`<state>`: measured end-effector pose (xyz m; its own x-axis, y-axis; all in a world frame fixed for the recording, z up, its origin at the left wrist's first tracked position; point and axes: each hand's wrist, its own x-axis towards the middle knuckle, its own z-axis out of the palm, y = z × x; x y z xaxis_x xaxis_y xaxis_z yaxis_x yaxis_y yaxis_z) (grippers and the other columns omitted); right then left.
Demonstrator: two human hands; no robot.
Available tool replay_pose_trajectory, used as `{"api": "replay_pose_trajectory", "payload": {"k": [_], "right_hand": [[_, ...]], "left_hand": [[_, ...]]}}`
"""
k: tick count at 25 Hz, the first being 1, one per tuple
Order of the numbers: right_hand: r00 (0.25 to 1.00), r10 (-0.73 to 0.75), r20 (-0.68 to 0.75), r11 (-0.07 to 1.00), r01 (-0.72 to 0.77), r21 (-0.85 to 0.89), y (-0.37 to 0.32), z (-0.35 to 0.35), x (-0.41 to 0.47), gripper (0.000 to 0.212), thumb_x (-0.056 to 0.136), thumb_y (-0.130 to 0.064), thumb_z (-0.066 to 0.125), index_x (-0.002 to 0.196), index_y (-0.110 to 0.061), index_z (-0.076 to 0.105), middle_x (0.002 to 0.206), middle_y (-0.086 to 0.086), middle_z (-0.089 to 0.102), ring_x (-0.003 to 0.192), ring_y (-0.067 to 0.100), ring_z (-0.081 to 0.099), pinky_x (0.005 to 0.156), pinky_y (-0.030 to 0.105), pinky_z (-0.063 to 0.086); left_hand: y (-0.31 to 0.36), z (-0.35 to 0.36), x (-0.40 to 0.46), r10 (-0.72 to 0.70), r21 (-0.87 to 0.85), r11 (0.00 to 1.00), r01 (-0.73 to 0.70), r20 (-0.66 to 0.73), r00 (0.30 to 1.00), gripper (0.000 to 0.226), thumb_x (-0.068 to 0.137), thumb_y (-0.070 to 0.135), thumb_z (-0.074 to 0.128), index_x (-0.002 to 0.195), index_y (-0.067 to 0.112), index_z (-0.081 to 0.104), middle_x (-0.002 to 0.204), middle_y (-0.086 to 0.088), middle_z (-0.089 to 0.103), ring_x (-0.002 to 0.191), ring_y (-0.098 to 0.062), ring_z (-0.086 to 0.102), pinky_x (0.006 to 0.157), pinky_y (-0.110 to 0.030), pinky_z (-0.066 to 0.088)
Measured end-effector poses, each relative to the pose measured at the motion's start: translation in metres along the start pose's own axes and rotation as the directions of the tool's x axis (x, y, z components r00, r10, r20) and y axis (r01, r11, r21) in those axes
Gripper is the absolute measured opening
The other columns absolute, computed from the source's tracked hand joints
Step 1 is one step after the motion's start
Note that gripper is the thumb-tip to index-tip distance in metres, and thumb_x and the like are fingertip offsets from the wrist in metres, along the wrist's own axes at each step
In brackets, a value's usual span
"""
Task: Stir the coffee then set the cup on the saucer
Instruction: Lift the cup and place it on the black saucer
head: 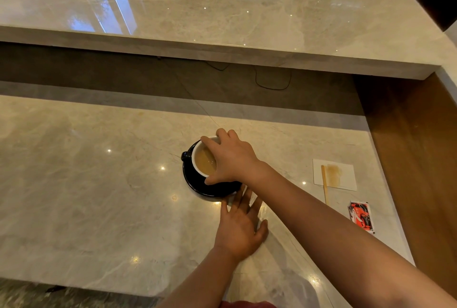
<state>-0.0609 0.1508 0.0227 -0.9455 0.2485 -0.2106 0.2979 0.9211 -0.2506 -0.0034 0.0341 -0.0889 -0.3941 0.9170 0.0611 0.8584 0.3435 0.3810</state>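
A black cup (195, 159) with a white inside holds light brown coffee, its handle pointing left. It sits on a black saucer (197, 185) on the marble counter. My right hand (231, 159) reaches from the right and grips the cup's rim from above, thumb near side, fingers far side. My left hand (241, 223) lies flat on the counter, fingers spread, fingertips touching the saucer's near edge. A wooden stir stick (324, 182) lies to the right, partly on a white napkin (335, 174) stained brown.
A torn red and black sachet (361, 216) lies near the counter's right edge. A raised marble ledge (222, 52) runs across the back, with a dark recess and a black cable (273, 83) under it. A wooden panel (415, 146) bounds the right side.
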Motion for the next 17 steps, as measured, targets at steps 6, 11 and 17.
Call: {"api": "replay_pose_trajectory", "payload": {"k": [6, 11, 17], "right_hand": [[1.0, 0.006, -0.01, 0.998, -0.005, 0.061, 0.005, 0.005, -0.006, 0.099, 0.062, -0.058, 0.072, 0.14, -0.028, 0.018, 0.143, 0.009, 0.029, 0.123, 0.031, 0.033, 0.086, 0.046, 0.047], [0.996, 0.059, -0.07, 0.988, -0.048, 0.146, 0.013, -0.003, -0.016, 0.096, 0.065, -0.061, 0.068, 0.14, -0.03, 0.016, 0.146, 0.009, 0.03, 0.128, 0.031, 0.031, 0.093, 0.047, 0.041], [0.926, 0.271, -0.262, 0.96, -0.24, 0.144, 0.051, -0.001, -0.056, 0.047, 0.09, -0.04, 0.049, 0.13, -0.017, 0.041, 0.132, 0.011, 0.048, 0.117, 0.029, 0.046, 0.086, 0.043, 0.046]], "left_hand": [[0.0, 0.002, 0.0, -0.01, 0.01, 1.0, 0.01, 0.01, 1.0, 0.049, 0.09, 0.048, 0.035, 0.128, 0.02, 0.049, 0.137, -0.006, 0.048, 0.134, -0.023, 0.022, 0.106, -0.053, 0.015], [0.0, 0.004, -0.001, -0.021, 0.007, 1.0, 0.021, 0.004, 1.0, 0.053, 0.091, 0.048, 0.036, 0.137, 0.023, 0.035, 0.145, -0.007, 0.037, 0.137, -0.021, 0.015, 0.107, -0.051, 0.004], [-0.002, 0.006, 0.0, -0.025, 0.051, 0.998, 0.025, -0.011, 1.0, 0.059, 0.089, 0.05, 0.032, 0.143, 0.028, 0.02, 0.152, -0.003, 0.012, 0.138, -0.016, -0.002, 0.106, -0.05, 0.002]]}}
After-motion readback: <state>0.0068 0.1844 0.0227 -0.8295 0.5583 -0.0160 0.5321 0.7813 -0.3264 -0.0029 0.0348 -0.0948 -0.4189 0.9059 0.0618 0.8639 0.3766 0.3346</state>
